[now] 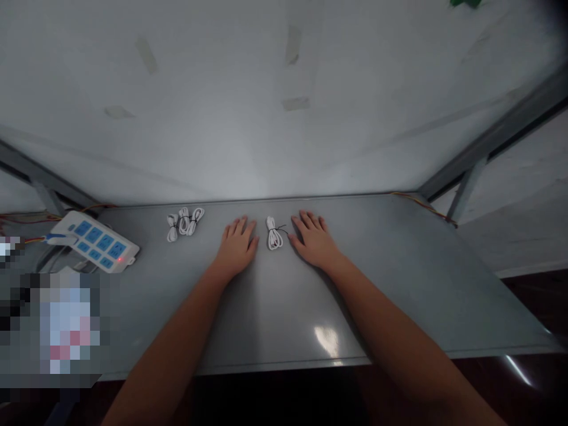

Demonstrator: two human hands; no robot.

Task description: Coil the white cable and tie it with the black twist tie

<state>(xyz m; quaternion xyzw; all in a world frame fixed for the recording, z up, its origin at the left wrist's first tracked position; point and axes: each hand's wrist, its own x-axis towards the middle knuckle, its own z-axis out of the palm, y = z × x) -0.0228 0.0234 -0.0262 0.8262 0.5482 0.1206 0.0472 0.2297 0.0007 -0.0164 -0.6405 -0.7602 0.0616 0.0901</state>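
Note:
Between my two hands lies a bundled white cable (274, 234), coiled and tied round its middle with a thin black tie whose loose end sticks out to the right. My left hand (237, 244) rests palm down on the table to the left of that cable, fingers stretched and thumb apart. On the other side my right hand (314, 239) is flat on the table too, fingers spread, its thumb close to the end of the black tie. Neither hand holds anything. Farther left, several more white cable bundles (184, 222) sit close together near the back edge.
A white power strip (104, 242) with blue sockets, a lit red light and a plug stands at the left end of the grey table (284, 307). A white wall (222, 118) with tape pieces rises behind. Wires (421, 204) run along the back right corner. The lower left is pixelated.

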